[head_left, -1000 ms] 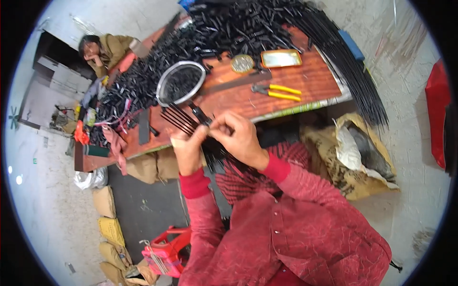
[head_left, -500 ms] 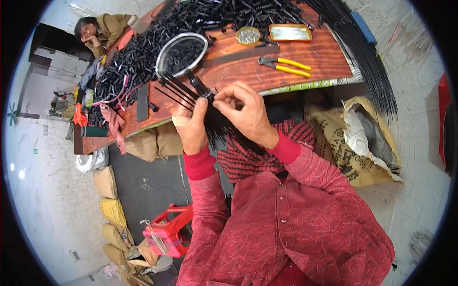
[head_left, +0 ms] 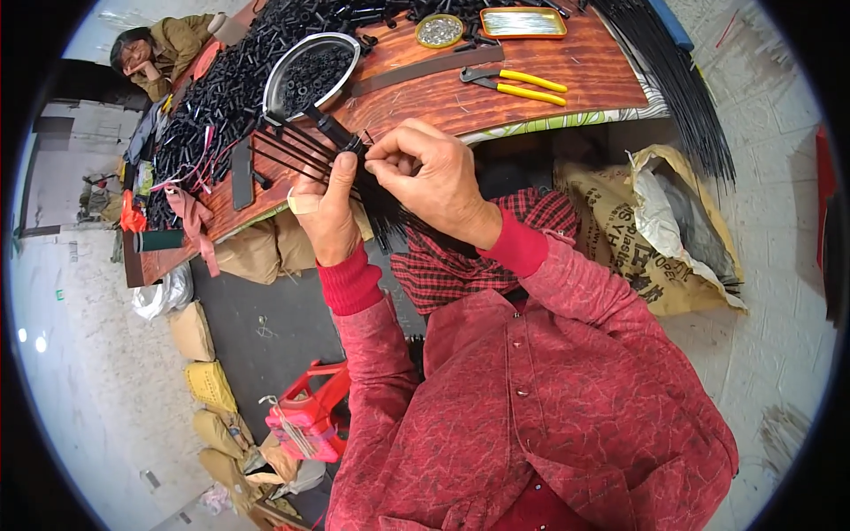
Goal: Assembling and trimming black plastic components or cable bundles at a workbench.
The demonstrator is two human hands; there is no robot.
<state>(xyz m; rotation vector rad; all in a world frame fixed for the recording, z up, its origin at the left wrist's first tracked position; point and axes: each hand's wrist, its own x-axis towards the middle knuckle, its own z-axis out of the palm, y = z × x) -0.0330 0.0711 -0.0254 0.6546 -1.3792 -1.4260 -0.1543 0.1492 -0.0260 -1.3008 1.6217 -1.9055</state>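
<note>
The fan of thin black ribs (head_left: 292,152) sits just above my knuckles, splaying out toward ten o'clock over the near edge of the wooden table (head_left: 496,93). My left hand (head_left: 329,212) is closed round the gathered stems, thumb pressing them flat. My right hand (head_left: 438,177) is pinched narrow on something tiny at the joint; what it is I cannot tell. To do this well, I judge I should keep the stems tight and level and work at the fingertips only. At twelve o'clock stands the metal bowl (head_left: 312,66) of black parts; at one o'clock lie yellow-handled pliers (head_left: 518,84). Another person (head_left: 159,49) sits at eleven o'clock.
</note>
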